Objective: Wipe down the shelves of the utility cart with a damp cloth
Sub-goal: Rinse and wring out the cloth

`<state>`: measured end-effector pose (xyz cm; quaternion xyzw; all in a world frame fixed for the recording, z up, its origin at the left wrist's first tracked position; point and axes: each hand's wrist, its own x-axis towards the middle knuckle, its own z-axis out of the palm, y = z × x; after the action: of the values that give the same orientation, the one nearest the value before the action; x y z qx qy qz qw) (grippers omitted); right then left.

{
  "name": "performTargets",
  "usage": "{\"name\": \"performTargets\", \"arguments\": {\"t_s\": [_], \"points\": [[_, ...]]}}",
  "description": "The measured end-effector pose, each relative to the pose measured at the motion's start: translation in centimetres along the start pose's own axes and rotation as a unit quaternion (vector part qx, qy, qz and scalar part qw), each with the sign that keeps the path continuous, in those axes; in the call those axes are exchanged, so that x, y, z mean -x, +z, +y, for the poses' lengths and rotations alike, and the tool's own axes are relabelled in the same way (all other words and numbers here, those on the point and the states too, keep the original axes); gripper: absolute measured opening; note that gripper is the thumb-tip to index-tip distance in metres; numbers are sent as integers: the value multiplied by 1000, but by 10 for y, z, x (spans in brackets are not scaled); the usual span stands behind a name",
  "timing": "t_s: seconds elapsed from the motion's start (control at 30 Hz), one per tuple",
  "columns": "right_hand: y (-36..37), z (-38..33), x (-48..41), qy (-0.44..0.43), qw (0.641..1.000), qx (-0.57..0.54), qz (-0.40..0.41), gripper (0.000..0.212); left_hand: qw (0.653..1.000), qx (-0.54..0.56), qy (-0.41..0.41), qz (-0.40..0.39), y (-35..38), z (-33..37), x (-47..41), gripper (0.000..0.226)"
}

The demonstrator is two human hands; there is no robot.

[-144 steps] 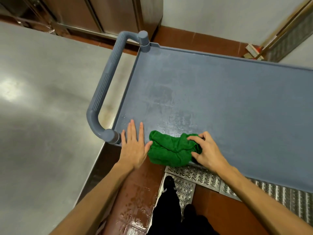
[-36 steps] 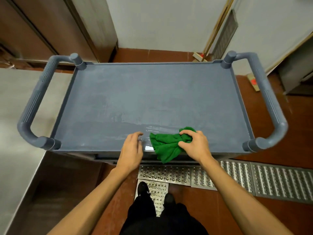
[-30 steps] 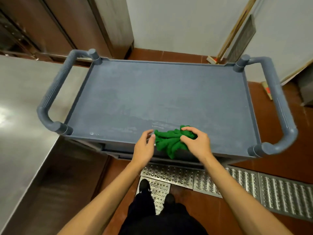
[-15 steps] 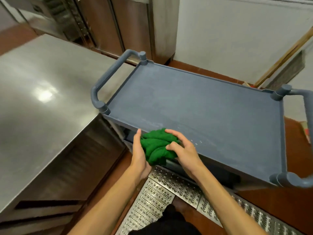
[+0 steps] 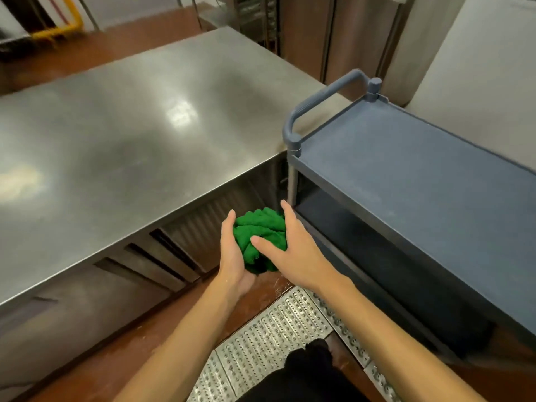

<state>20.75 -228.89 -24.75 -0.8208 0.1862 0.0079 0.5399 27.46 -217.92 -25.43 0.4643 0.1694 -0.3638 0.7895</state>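
Cloth (image 5: pixel 261 236) now off cart (image 5: pixel 406 175), in left hand (image 5: pixel 233 258)

Bare left hand (image 5: pixel 232 256), bare right hand (image 5: pixel 298 253), bare forearms (image 5: pixel 185 323), black trousers (image 5: pixel 304 378) below
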Motion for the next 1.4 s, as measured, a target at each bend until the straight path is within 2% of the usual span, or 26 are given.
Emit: {"name": "performTargets", "arguments": {"t_s": [0.13, 0.23, 0.3, 0.43, 0.8, 1.03, 1.1, 1.13, 1.2, 1.33, 1.4], "points": [[60, -26, 13, -43, 996, 65, -36, 97, 997, 25, 44, 51, -64, 21, 33, 63], [103, -51, 27, -42, 994, -12, -99, 91, 992, 45, 80, 92, -110, 34, 62, 56], [134, -67, 37, -41, 991, -38, -123, 94, 985, 57, 103, 123, -138, 39, 82, 51], [192, -94, 55, -32, 981, -66, -179, 97, 973, 80, 129, 176, -192, 47, 120, 56], [339, -156, 81, -97, 936, -19, -338, 92, 914, 166, 200, 313, -335, 87, 194, 62], [455, -199, 66, -140, 882, 20, -450, 100, 850, 222, 231, 419, -424, 129, 227, 67], [487, -216, 59, -178, 860, 43, -477, 92, 828, 226, 235, 457, -448, 147, 236, 70], [501, -225, 55, -201, 846, 50, -491, 87, 813, 223, 237, 483, -460, 157, 240, 63], [531, -242, 46, -244, 810, 67, -530, 86, 779, 220, 239, 537, -485, 175, 246, 44], [593, -261, 23, -336, 706, 134, -609, 117, 738, 248, 250, 575, -534, 204, 256, 59], [622, -268, 15, -389, 692, 147, -590, 105, 730, 249, 250, 586, -553, 216, 261, 50]]}}
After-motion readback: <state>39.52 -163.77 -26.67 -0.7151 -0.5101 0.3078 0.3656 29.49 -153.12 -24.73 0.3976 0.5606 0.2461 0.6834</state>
